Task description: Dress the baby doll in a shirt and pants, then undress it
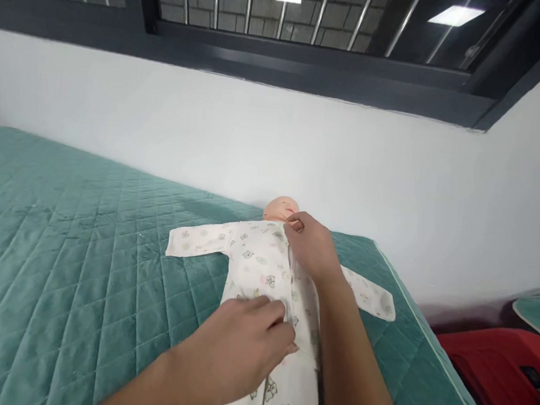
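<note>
A baby doll (pixel 280 208) lies on its back, its head close to the wall. It wears a white long-sleeved baby romper (pixel 258 252) printed with small animals, and both sleeves are spread outward. At the neckline, my right hand (pixel 312 245) pinches the romper's collar edge just below the doll's chin. Lower down, my left hand (pixel 249 340) is closed over the front of the romper beside its lengthwise opening, fingers curled against the fabric. My hands and forearms hide part of the chest and one side of the romper.
Beneath the doll is a green quilted mattress cover (pixel 100 275), its piped edge running down at the right. A white wall (pixel 186 124) and dark window frame (pixel 264 62) stand behind. A red bag-like item (pixel 497 371) is beyond the mattress at lower right.
</note>
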Tool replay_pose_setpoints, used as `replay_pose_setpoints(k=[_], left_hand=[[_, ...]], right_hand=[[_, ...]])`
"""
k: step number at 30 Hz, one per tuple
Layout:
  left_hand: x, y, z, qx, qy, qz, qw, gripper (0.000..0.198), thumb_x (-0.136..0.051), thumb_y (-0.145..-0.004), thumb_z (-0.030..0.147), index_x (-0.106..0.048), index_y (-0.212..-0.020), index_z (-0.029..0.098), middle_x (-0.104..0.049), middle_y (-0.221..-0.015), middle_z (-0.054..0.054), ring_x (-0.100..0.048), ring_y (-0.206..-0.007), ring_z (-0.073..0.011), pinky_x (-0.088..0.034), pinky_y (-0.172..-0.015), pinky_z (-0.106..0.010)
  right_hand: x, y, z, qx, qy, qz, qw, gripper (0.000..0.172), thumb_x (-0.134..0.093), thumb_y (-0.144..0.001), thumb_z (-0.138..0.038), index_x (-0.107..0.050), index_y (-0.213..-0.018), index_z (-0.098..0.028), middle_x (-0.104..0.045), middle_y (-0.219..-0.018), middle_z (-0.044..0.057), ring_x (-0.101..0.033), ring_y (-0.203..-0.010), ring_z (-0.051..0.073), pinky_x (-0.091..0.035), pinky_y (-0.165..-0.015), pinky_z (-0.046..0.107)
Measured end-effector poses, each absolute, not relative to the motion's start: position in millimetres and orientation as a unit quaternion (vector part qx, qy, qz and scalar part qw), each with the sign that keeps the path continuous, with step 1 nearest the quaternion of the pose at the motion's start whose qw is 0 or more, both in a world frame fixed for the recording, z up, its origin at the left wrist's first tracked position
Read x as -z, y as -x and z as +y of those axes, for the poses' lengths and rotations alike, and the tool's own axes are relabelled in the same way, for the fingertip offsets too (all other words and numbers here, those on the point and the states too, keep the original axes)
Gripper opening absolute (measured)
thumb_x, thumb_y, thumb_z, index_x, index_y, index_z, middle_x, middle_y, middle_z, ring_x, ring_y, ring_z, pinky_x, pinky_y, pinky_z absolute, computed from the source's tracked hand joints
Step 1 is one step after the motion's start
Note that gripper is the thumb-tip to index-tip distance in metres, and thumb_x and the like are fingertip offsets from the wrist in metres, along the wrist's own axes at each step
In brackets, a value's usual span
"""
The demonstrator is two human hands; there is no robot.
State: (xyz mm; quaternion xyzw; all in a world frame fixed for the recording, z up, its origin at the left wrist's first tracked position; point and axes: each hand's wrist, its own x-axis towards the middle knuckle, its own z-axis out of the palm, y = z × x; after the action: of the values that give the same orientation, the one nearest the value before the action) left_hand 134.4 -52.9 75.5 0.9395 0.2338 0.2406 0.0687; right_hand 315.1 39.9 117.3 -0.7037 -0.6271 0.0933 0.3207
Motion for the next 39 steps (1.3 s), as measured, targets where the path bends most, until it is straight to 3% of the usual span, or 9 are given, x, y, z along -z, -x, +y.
replay_pose_setpoints(k=[3, 6, 10, 13, 17, 22, 26, 29, 39], left_hand=[[-91, -131, -23, -0.318, -0.874, 0.297, 0.218, 0.024, -0.042, -0.099, 0.029, -0.063, -0.092, 0.023, -0.066, -0.086, 0.001, -0.061, -0.076, -0.0137, -0.046, -0.067, -0.026], [-98, -138, 23, -0.4, -0.781, 0.403, 0.259, 0.022, -0.047, -0.095, 0.03, -0.067, -0.086, 0.021, -0.07, -0.089, -0.002, -0.063, -0.083, -0.0167, -0.047, -0.073, -0.028], [-97, -166, 79, -0.401, -0.711, 0.465, 0.341, 0.024, -0.056, -0.087, 0.031, -0.069, -0.102, 0.019, -0.073, -0.094, -0.004, -0.065, -0.075, -0.0167, -0.048, -0.069, -0.027], [-92, -185, 96, -0.337, -0.744, 0.478, 0.324, 0.021, -0.056, -0.084, 0.029, -0.072, -0.092, 0.018, -0.073, -0.084, -0.005, -0.063, -0.067, -0.0176, -0.044, -0.063, -0.028], [-86, -192, 96, -0.331, -0.783, 0.465, 0.248, 0.02, -0.053, -0.084, 0.023, -0.07, -0.074, 0.019, -0.072, -0.078, -0.006, -0.063, -0.074, -0.0203, -0.043, -0.067, -0.03], [-84, -190, 94, -0.394, -0.759, 0.437, 0.279, 0.02, -0.053, -0.085, 0.024, -0.069, -0.074, 0.019, -0.072, -0.077, -0.003, -0.062, -0.072, -0.0176, -0.044, -0.068, -0.028], [-85, -192, 95, -0.438, -0.698, 0.441, 0.355, 0.018, -0.053, -0.084, 0.024, -0.07, -0.083, 0.019, -0.071, -0.072, 0.0, -0.061, -0.064, -0.0146, -0.045, -0.064, -0.026], [-85, -192, 94, -0.433, -0.705, 0.438, 0.352, 0.017, -0.055, -0.084, 0.023, -0.071, -0.08, 0.018, -0.073, -0.078, -0.001, -0.064, -0.072, -0.0159, -0.046, -0.07, -0.026], [-82, -188, 98, -0.412, -0.73, 0.424, 0.344, 0.018, -0.058, -0.085, 0.024, -0.075, -0.085, 0.02, -0.076, -0.096, -0.003, -0.068, -0.089, -0.019, -0.049, -0.082, -0.028]], right_hand=[[-116, -325, 40, -0.078, 0.707, -0.605, 0.358, 0.02, -0.045, -0.087, -0.033, -0.062, -0.085, -0.022, -0.069, -0.086, 0.004, -0.059, -0.073, 0.018, -0.039, -0.064, 0.028], [-112, -326, 42, -0.084, 0.724, -0.602, 0.326, 0.021, -0.049, -0.086, -0.039, -0.058, -0.077, -0.022, -0.068, -0.078, 0.004, -0.057, -0.069, 0.019, -0.038, -0.062, 0.029], [-109, -320, 41, -0.081, 0.751, -0.596, 0.273, 0.027, -0.057, -0.082, -0.047, -0.054, -0.074, -0.022, -0.067, -0.077, 0.006, -0.059, -0.071, 0.021, -0.038, -0.062, 0.029], [-108, -320, 39, -0.072, 0.763, -0.595, 0.243, 0.03, -0.053, -0.085, -0.05, -0.05, -0.071, -0.023, -0.064, -0.071, 0.007, -0.059, -0.069, 0.023, -0.037, -0.06, 0.03], [-104, -324, 40, -0.077, 0.765, -0.6, 0.223, 0.025, -0.049, -0.087, -0.036, -0.049, -0.065, -0.023, -0.062, -0.066, 0.006, -0.055, -0.063, 0.02, -0.035, -0.057, 0.031], [-100, -335, 46, -0.152, 0.745, -0.585, 0.283, 0.026, -0.053, -0.082, -0.035, -0.052, -0.06, -0.022, -0.059, -0.061, 0.001, -0.049, -0.058, 0.015, -0.033, -0.054, 0.028], [-97, -341, 50, -0.247, 0.713, -0.535, 0.379, 0.028, -0.059, -0.077, -0.042, -0.057, -0.06, -0.02, -0.052, -0.055, -0.002, -0.043, -0.054, 0.012, -0.032, -0.053, 0.026], [-92, -339, 53, -0.303, 0.674, -0.498, 0.454, 0.028, -0.062, -0.075, -0.045, -0.065, -0.066, -0.018, -0.055, -0.057, -0.002, -0.043, -0.053, 0.012, -0.035, -0.053, 0.026], [-81, -334, 53, -0.262, 0.633, -0.534, 0.495, 0.034, -0.06, -0.079, -0.047, -0.077, -0.09, -0.019, -0.068, -0.074, 0.001, -0.054, -0.066, 0.014, -0.041, -0.062, 0.024]])
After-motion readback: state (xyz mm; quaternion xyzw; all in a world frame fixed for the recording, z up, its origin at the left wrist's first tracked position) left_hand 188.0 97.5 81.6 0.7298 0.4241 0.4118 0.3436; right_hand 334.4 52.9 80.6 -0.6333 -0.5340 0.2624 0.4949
